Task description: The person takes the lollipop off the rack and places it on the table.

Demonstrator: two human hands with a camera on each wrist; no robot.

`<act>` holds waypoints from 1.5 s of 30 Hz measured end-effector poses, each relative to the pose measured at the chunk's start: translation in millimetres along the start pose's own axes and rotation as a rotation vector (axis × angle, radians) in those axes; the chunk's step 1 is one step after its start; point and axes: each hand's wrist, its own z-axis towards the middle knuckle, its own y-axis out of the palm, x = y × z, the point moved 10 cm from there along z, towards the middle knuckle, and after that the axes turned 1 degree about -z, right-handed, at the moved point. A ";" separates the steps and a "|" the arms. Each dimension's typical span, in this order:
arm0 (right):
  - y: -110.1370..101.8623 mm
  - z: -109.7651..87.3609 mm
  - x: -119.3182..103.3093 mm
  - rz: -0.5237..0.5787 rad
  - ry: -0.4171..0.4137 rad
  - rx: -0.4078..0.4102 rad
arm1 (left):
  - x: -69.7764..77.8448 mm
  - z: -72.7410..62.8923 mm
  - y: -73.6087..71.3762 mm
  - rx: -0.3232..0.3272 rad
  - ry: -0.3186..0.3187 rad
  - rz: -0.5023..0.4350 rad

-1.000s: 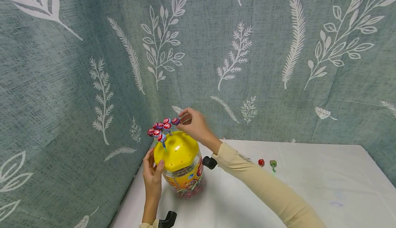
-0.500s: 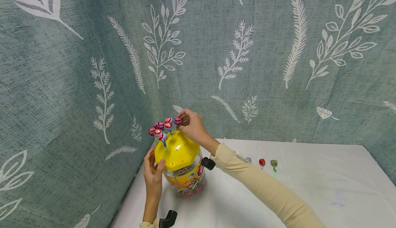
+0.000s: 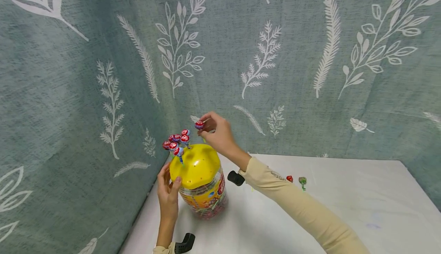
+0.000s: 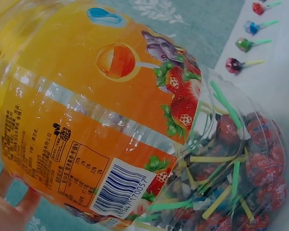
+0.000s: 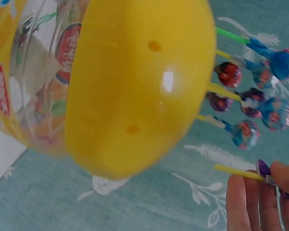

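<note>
A clear candy jar (image 3: 206, 200) with a yellow lid (image 3: 201, 166) stands on the table. My left hand (image 3: 168, 194) holds it at the lid's left side, thumb at the front and fingers behind. Several lollipops (image 3: 173, 146) stand by their sticks in holes on the lid's far left. Between thumb and fingers, my right hand (image 3: 218, 133) pinches a purple-wrapped lollipop (image 3: 199, 125) above the lid's back edge. In the right wrist view its yellow stick (image 5: 238, 172) points toward the lid, apart from it. Bare holes (image 5: 154, 46) show in the lid there.
On the white table (image 3: 344, 208), a red lollipop (image 3: 289, 178) and a green lollipop (image 3: 302, 181) lie right of the jar, partly behind my right sleeve. The left wrist view shows a row including a blue lollipop (image 4: 252, 27). Leaf-patterned cloth (image 3: 220, 54) hangs behind and left.
My right hand has risen with the lollipop, farther from the lid than before. My left hand keeps its hold on the jar. The head view has shifted slightly.
</note>
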 end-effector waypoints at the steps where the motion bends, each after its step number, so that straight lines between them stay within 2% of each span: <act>1: -1.7 -0.2 -0.5 0.001 0.003 -0.006 | 1.0 0.1 -0.9 0.002 0.006 -0.001; 10: -19.1 -10.9 -4.2 -0.003 0.032 -0.037 | 1.1 3.2 -3.9 -0.004 0.027 -0.007; 16: -33.8 -25.2 -28.8 -0.035 0.042 -0.052 | -0.9 4.0 -4.8 0.000 0.016 -0.007; 20: -44.5 -31.6 -32.6 -0.051 0.037 -0.038 | -0.6 3.3 -5.1 0.004 0.011 -0.010; 32: -67.9 -51.9 -19.3 -0.065 0.086 -0.042 | -5.5 1.6 -4.6 0.003 -0.007 -0.007; 35: -72.7 -56.7 -12.9 -0.066 0.110 -0.043 | 6.0 -0.4 -1.2 0.001 -0.007 -0.005; 37: -75.8 -59.4 -3.5 -0.065 0.124 -0.042 | 6.3 -0.7 -0.5 0.000 -0.005 -0.008; 39: -79.0 -62.8 0.7 -0.064 0.144 -0.044 | 5.3 -1.0 -0.6 0.001 -0.005 -0.008; 42: -84.0 -68.1 3.7 -0.065 0.164 -0.046 | -6.8 0.6 -3.3 0.002 -0.003 -0.013; 45: -88.8 -74.4 2.6 -0.064 0.192 -0.049 | -6.5 0.8 -2.5 -0.002 -0.001 -0.012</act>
